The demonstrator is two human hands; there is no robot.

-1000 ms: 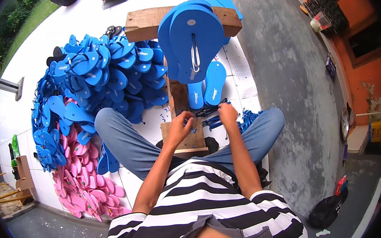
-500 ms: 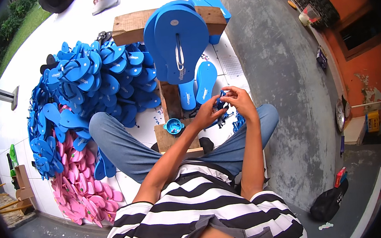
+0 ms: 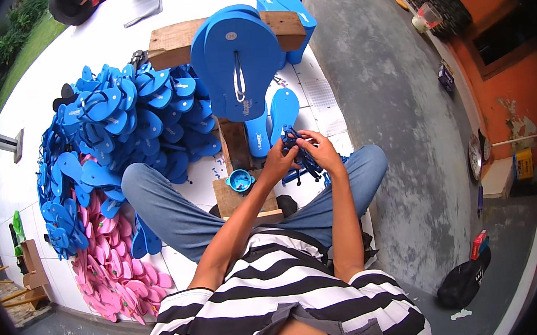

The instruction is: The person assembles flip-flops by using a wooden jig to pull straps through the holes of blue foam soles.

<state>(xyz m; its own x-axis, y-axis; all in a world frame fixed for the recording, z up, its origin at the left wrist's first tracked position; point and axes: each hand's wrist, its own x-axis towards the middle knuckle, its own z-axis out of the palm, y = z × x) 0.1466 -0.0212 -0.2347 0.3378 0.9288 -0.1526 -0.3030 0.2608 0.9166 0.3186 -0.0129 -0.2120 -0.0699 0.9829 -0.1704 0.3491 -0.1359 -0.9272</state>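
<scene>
Both my hands meet above my crossed legs over a bunch of dark blue flip-flop straps [image 3: 307,165]. Fingers of my left hand [image 3: 277,162] are bent around the straps on one side. My right hand [image 3: 322,152] pinches them from the other side, and several strap ends dangle below. Just beyond lie two loose blue soles [image 3: 285,112] on the white tiles. In front of me, blue soles [image 3: 242,48] are stacked on a wooden stand [image 3: 168,43], with a metal loop [image 3: 238,81] poking out through the top one.
A small blue bowl [image 3: 239,171] with bits inside sits on a wooden block [image 3: 228,203] left of my hands. Heaped at the left are blue flip-flops [image 3: 150,123] and pink flip-flops [image 3: 114,264]. More straps [image 3: 327,178] lie by my right knee. Grey floor [image 3: 395,156] stretches along the right.
My hands have shifted slightly left, and more of the strap bunch now shows, fanned out between them. Another person's hand at the top left has gone from view. The whole view has shifted a little.
</scene>
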